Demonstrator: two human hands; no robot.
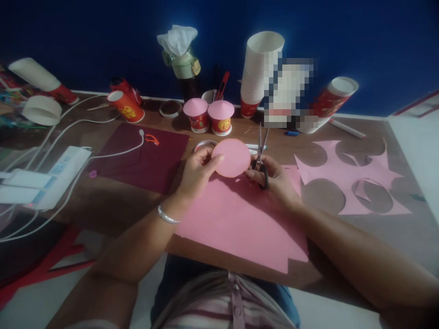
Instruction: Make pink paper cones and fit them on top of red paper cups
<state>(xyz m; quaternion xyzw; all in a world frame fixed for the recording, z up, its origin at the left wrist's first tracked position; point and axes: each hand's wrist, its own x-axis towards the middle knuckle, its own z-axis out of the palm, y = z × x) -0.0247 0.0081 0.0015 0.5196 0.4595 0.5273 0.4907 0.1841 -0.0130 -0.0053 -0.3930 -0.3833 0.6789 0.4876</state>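
A round pink paper disc [232, 157] is pinched at its left edge by my left hand [201, 171], thumb on top. My right hand [270, 176] holds black-handled scissors [262, 171], blades pointing up and away, beside the disc's right edge. Pink paper sheets [236, 224] lie on the table below both hands. Behind the disc stand two small red cups, each topped with a pink paper cone, one on the left [195, 108] and one on the right [221, 110].
Pink scrap with round holes [346, 176] lies at the right. A dark red sheet [140, 160], white cables and a power strip [58, 178] are at the left. Along the wall stand a tall cup stack [262, 68], a tissue holder [183, 64] and an orange cup [126, 107].
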